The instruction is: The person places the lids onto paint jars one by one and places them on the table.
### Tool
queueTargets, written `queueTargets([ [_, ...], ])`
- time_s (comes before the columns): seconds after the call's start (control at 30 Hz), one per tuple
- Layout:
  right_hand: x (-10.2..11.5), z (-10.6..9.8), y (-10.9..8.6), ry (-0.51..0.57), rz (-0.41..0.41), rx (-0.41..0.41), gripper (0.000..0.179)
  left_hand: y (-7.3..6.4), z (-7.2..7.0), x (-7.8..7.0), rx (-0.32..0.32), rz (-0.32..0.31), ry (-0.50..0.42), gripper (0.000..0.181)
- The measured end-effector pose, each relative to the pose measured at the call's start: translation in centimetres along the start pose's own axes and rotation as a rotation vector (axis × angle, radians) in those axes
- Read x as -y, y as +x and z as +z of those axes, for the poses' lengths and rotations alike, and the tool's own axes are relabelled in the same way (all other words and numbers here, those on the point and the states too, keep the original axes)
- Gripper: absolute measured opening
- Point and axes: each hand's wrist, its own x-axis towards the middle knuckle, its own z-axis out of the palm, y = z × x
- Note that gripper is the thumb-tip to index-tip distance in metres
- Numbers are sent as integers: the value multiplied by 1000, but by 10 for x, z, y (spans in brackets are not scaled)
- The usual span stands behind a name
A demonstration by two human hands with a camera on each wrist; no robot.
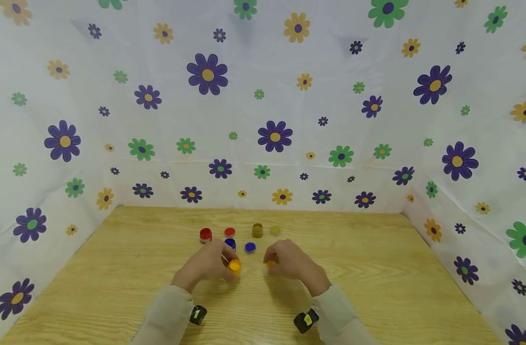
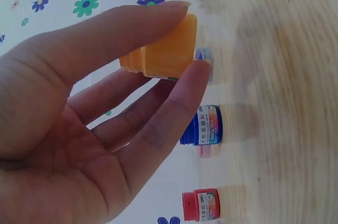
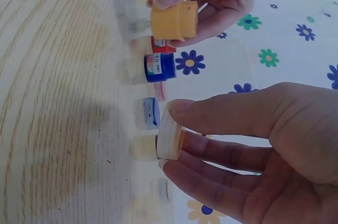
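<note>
My left hand [image 1: 207, 262] grips an open orange paint jar [image 2: 171, 47] between thumb and fingers, its mouth facing up in the head view. To the right, my right hand [image 1: 292, 259] pinches a round screw lid [image 3: 169, 135], pale outside and orange inside. Jar and lid are held apart above the table. Just beyond the left hand stands an open blue paint jar [image 1: 230, 244], partly covered by that hand in the head view. Its blue lid [image 1: 250, 247] lies on the table between the two hands.
Farther back on the wooden table [image 1: 375, 268] are an open red jar [image 1: 205, 234], a red lid [image 1: 230, 232], an open dark yellow jar [image 1: 257, 231] and a yellowish lid [image 1: 275, 230]. Flower-printed white sheeting [image 1: 245, 110] walls the back and both sides.
</note>
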Motion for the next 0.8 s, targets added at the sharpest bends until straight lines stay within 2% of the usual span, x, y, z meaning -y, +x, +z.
queueTargets([
  [0.17,0,-5,-6,23,-16,-13,16,0,1,-5,11,33,11,31],
  [0.5,3,-14,-9,19,-50,-48,18,-1,4,-11,-8,36,1,32],
  [0.8,7,-17,-17,63,-79,-72,19,-3,10,-15,15,91,-13,29],
])
